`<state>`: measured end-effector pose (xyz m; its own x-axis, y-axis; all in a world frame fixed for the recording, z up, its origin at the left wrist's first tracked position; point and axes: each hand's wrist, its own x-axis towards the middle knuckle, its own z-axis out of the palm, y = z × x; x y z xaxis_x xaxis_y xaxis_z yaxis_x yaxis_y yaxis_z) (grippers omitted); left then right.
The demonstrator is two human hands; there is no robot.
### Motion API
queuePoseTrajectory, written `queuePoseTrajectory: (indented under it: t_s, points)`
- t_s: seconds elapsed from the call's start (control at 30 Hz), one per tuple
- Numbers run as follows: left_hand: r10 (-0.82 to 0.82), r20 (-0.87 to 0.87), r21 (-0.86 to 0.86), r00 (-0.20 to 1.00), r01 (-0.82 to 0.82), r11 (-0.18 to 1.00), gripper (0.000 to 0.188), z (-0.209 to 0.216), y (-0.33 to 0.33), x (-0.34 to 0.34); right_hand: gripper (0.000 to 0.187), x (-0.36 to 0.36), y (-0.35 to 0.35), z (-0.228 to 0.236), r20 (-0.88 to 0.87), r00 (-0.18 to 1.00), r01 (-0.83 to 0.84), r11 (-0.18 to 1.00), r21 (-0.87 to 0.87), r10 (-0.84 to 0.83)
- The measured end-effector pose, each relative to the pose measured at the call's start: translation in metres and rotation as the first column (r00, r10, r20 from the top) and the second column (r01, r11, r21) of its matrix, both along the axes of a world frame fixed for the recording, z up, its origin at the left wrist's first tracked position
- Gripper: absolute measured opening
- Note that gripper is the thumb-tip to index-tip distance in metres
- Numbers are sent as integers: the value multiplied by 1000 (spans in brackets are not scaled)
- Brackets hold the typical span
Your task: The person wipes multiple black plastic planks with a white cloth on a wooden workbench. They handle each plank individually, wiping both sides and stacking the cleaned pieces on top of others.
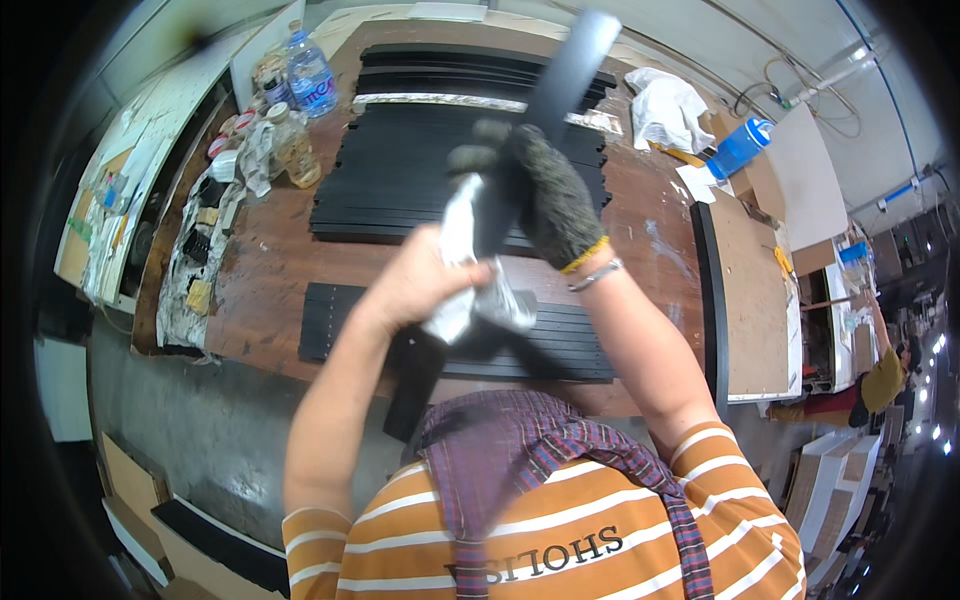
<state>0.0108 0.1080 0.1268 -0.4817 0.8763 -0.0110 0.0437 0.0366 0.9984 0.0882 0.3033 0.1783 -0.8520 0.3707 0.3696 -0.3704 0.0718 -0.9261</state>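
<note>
The left hand (415, 280) has its fingers closed on a white cloth (459, 225) against a long black strip (503, 195), which the gloved right hand (560, 200) grips farther up. The strip is above the table (655, 320), its long axis slanting from the near edge toward far right. Bare table lies right of the black stack (400, 165); at left stand a jar (293, 152) with brownish contents and a bluish bottle (312, 78).
</note>
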Motion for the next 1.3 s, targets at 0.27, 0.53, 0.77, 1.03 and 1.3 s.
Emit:
queuePoseTrajectory:
  t_s: [0.27,0.53,0.77,1.03,1.3]
  points:
    - [-134,89,-509,987,160,846,34,-55,-118,45,37,46,66,-13,66,988,129,514,-848,-139]
    - [255,-202,-244,946,-301,922,28,51,-39,33,28,51,20,-5,45,967,198,634,-748,-250]
    - [14,-936,-88,351,-270,959,90,-32,-19,75,31,77,56,15,-148,933,85,598,-797,-329]
    - [529,-266,-114,806,-571,813,38,-49,-102,16,35,108,95,15,-178,877,191,665,-722,-445]
    - [-171,-215,-401,962,73,913,41,4,-32,33,42,78,84,0,-59,931,206,655,-727,-359]
